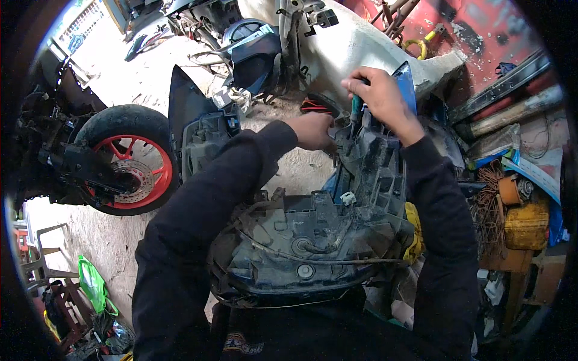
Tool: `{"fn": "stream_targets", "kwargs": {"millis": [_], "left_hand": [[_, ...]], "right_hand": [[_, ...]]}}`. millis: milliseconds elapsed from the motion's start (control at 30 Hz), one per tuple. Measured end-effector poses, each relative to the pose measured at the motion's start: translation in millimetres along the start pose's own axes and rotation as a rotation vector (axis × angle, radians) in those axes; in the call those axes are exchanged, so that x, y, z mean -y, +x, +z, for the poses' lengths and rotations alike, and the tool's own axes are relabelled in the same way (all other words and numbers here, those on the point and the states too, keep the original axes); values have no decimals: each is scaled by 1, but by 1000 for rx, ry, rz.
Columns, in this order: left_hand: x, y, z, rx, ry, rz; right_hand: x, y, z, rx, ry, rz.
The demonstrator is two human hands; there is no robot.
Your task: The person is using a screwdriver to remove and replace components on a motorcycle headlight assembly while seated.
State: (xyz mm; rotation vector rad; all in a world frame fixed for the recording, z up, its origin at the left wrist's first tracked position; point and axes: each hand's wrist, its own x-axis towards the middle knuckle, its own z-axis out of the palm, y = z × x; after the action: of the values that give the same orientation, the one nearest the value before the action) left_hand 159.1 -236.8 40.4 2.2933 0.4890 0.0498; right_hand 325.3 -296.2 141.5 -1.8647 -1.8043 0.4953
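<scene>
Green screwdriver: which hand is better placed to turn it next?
Probably the right hand: it holds the top of the green screwdriver. The left hand is lower down, by the dark plastic housing.

From where I stand, the right hand point(382, 99) covers the upper end of the green-handled tool point(356, 107), and I can't make out its tip against the dark plastic frame point(301, 231). The left hand's point(312, 130) fingertips are lost in shadow beside that frame. The right sleeve point(442, 240) hides part of a yellow thing point(413, 231) I can't identify. The motorcycle with the red-rimmed wheel point(158, 180) runs off into the dark left border, and the shirt emblem point(242, 343) is too small to make out.
</scene>
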Motion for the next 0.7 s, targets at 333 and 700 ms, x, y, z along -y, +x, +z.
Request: {"fn": "stream_targets", "kwargs": {"millis": [333, 700], "left_hand": [[5, 19, 28, -17, -336, -61], [-15, 13, -4, -183, -695, -114]], "right_hand": [[-23, 9, 41, -7, 1336, 297], [-15, 9, 14, -79, 393, -8]]}}
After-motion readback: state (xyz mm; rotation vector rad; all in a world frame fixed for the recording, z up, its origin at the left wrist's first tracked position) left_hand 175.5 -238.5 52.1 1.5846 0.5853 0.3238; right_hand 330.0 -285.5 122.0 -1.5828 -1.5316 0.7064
